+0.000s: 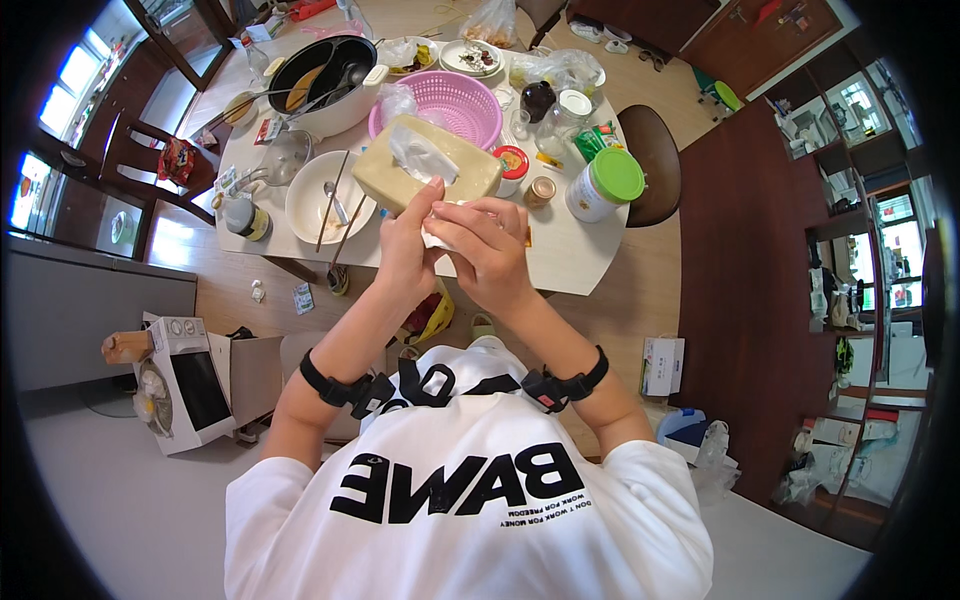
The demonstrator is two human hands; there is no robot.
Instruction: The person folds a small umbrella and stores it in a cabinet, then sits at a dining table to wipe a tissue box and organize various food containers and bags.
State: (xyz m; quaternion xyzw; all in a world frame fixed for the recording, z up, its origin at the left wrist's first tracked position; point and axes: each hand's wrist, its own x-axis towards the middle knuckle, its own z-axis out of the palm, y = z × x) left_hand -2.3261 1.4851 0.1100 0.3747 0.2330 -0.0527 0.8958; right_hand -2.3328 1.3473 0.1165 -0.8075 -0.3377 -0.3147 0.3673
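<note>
My left hand (pixel 409 240) and my right hand (pixel 487 244) meet over the table's near edge, with a crumpled white tissue (pixel 435 238) pinched between their fingers. Just beyond them is a beige tissue box (pixel 375 169), a white tissue (pixel 420 156) sticking up from its slot. My left thumb overlaps the box's near side; whether it touches cannot be told. To the left stands a white bowl (pixel 301 196) with chopsticks and a spoon. Behind the box is a pink plastic basket (pixel 480 105) holding a clear plastic bag.
A divided hot pot (pixel 337 112) stands at the back left of the table (pixel 577 262). On the right are a green-lidded canister (pixel 600 187), a red-lidded tub (pixel 512 166), a small jar (pixel 540 193) and glass jars. A brown chair (pixel 652 165) adjoins the table's right side.
</note>
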